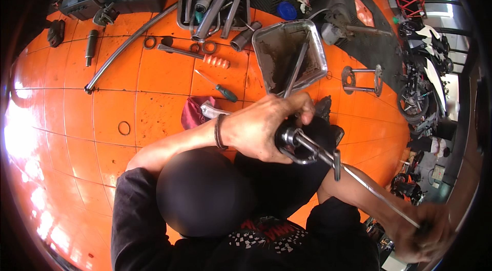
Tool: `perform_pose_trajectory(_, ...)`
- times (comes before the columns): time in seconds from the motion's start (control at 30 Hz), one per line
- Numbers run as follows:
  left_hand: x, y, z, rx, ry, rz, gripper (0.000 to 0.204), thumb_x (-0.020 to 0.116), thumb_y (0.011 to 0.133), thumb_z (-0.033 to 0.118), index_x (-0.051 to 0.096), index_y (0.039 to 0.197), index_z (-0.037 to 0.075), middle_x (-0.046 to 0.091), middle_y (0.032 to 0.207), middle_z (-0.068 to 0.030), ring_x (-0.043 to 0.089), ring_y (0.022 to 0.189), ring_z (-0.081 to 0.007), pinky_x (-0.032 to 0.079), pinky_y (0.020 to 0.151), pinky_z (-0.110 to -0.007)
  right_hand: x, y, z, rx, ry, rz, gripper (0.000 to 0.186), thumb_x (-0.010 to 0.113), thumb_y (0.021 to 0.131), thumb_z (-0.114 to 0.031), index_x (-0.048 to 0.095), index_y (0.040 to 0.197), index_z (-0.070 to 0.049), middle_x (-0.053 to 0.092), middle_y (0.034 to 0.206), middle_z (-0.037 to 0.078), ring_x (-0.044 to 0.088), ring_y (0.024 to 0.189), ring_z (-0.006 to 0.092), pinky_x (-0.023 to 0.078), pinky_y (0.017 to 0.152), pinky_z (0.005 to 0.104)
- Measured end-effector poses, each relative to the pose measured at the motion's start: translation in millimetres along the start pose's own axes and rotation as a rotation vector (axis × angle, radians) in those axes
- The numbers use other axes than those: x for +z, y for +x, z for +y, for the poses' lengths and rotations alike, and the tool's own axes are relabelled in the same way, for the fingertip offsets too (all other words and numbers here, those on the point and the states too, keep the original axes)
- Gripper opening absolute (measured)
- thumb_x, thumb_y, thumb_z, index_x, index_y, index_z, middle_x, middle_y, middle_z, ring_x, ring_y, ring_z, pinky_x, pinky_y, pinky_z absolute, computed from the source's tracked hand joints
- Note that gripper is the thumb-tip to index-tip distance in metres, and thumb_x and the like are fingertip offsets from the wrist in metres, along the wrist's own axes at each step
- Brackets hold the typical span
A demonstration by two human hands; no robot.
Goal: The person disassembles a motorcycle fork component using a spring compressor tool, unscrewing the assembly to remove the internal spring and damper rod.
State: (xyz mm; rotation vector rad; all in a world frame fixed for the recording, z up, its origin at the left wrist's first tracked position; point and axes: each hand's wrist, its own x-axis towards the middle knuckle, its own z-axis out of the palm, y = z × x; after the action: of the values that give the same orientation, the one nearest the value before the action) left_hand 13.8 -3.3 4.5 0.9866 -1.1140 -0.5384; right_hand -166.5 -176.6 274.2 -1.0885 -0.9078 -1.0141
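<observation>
Orange tiled floor (pixel 169 102) below, grips a dark cylindrical part (pixel 290 121) in the left hand (pixel 264 130) near the centre of the dial, with fingers wrapped part-way around its side. Shows a shiny tube (pixel 297 68) leading from beneath that hand toward 1 o'clock, over an open metal tray (pixel 266 56) with a grimy inside; cannot tell whether touching its bottom. Stretches the right hand (pixel 423 232) out to 4 o'clock, with fingers closed in about the far end of a thin metal rod (pixel 379 194), too blurred to count one by one. Lines this rod up back toward 10 o'clock, past a short crossbar (pixel 336 165), to the near end of the cylindrical part. Wears a dark band (pixel 220 132) on the left wrist. Has just beside the left forearm, at 9 o'clock, a dark red cloth (pixel 190 112) touching a white cloth (pixel 211 108), and at 11 o'clock a green-handled screwdriver (pixel 226 93). Has beyond that, also at 11 o'clock, a ribbed orange-pink piece (pixel 216 61) and a tool tray (pixel 181 2) heaped with long metal tools. Has at 10 o'clock a long curved bar (pixel 115 58), at 9 a thin ring (pixel 119 127), at 2 a metal bracket (pixel 365 70), and well apart at 3 a motorcycle (pixel 415 94).
</observation>
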Motion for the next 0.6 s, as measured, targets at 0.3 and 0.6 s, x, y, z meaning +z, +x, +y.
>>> perform_pose_trajectory(0.3, -14, 2, 1, -0.059, -0.010, -0.008, 0.050, 0.081, 0.067, 0.009, 0.053, 0.108, 0.002, 0.060, 0.088, -0.0057, 0.065, 0.071, -0.0173, 0.053, 0.067, -0.032, 1, -13, -4, 0.200, -0.453, -0.150, 0.027, 0.050, 0.106, -0.015, 0.058, 0.081, -0.008, 0.054, 0.068, -0.004, 0.056, 0.057, 0.0068, 0.046, 0.054, 0.0218)
perform_pose_trajectory(0.6, -7, 1, -1, 0.029, -0.008, -0.019, 0.048, 0.079, 0.065, 0.008, 0.055, 0.106, 0.001, 0.060, 0.089, -0.0071, 0.066, 0.074, -0.0206, 0.053, 0.071, -0.035, 0, -7, 27, 0.064, -0.016, 0.026, 0.032, 0.038, 0.110, -0.018, 0.047, 0.080, -0.013, 0.037, 0.068, -0.006, 0.040, 0.052, 0.0064, 0.031, 0.049, 0.0202)
